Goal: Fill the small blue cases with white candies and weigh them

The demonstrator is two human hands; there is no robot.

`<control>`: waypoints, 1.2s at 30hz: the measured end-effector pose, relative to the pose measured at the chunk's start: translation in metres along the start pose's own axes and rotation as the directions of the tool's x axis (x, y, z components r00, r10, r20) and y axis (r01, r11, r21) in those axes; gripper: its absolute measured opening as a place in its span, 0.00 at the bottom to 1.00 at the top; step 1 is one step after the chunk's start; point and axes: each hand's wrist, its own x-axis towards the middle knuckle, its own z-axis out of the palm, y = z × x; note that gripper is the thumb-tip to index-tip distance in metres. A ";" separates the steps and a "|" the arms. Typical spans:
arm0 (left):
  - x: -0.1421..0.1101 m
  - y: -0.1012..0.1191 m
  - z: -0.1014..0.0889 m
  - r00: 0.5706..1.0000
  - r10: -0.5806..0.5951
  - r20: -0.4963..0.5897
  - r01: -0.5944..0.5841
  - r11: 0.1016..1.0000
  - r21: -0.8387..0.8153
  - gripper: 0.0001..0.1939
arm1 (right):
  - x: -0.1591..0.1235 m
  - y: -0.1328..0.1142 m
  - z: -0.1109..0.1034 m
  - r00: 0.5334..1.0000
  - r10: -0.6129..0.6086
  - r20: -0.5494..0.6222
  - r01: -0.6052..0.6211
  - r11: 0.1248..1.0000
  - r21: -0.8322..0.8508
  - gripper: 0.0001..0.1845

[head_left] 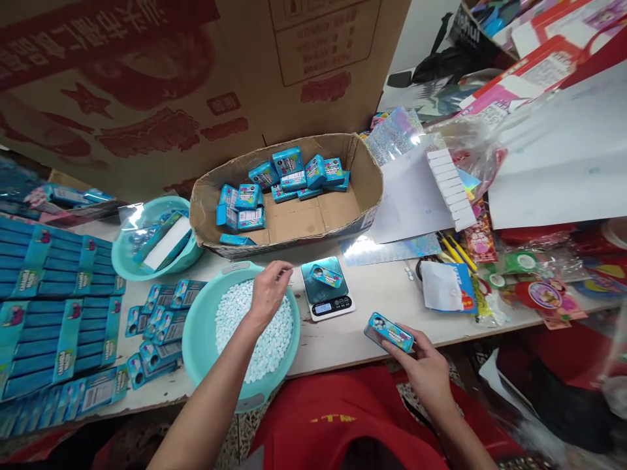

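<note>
My left hand (268, 291) hovers over a teal basin (196, 339) full of small white tablets (259, 339), its fingertips pinched together near the basin's far rim; what they pinch is too small to see. My right hand (421, 362) grips a small blue tin (390, 331) at the table's front edge. Between the hands, a digital scale (327, 290) carries another blue tin (325, 275) on its pan.
A cut-down cardboard tray (362, 176) behind the scale holds several blue boxes. A second teal basin (122, 254) stands at the left, with flat blue tins (161, 326) and stacked blue packs (49, 307). Papers, tape rolls and packaging crowd the right side.
</note>
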 end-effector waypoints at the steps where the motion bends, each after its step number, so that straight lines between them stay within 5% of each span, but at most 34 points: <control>1: -0.007 -0.008 -0.008 0.997 -0.072 -0.019 0.072 0.997 0.002 0.06 | 0.001 0.001 0.000 1.000 0.004 -0.001 -0.004 1.000 0.006 0.28; 5: -0.041 -0.046 -0.031 0.930 -0.363 -0.052 0.365 0.930 0.030 0.09 | 0.001 -0.001 0.002 1.000 0.009 0.001 -0.009 1.000 0.003 0.28; 8: -0.067 -0.068 -0.035 0.890 -0.456 -0.019 0.455 0.883 0.120 0.09 | 0.000 -0.005 0.006 1.000 0.013 0.002 -0.013 1.000 -0.008 0.28; 14: -0.098 -0.083 -0.019 0.911 -0.387 0.143 0.318 0.880 0.353 0.10 | -0.003 -0.013 0.013 0.999 0.029 0.015 -0.029 1.000 -0.011 0.28; 20: -0.097 -0.080 -0.013 0.915 -0.332 0.229 0.198 0.865 0.461 0.11 | -0.007 -0.017 0.016 0.999 0.050 0.013 -0.050 0.999 -0.006 0.29; 23: -0.094 -0.078 -0.014 0.879 -0.375 0.297 0.179 0.833 0.523 0.12 | -0.008 -0.013 0.015 0.999 0.049 0.012 -0.049 0.999 -0.005 0.29; 28: -0.096 -0.077 -0.010 0.746 -0.386 0.542 0.060 0.850 0.523 0.18 | -0.008 -0.003 0.013 0.999 0.050 0.008 -0.050 0.999 0.012 0.29; 32: -0.098 -0.077 -0.007 0.690 -0.392 0.609 0.138 0.897 0.421 0.06 | -0.007 0.000 0.013 0.999 0.053 -0.005 -0.052 0.998 0.025 0.29; 36: -0.098 -0.076 -0.011 0.743 -0.385 0.548 0.333 0.922 0.198 0.03 | -0.006 -0.002 0.013 0.999 0.040 0.003 -0.040 0.999 0.033 0.29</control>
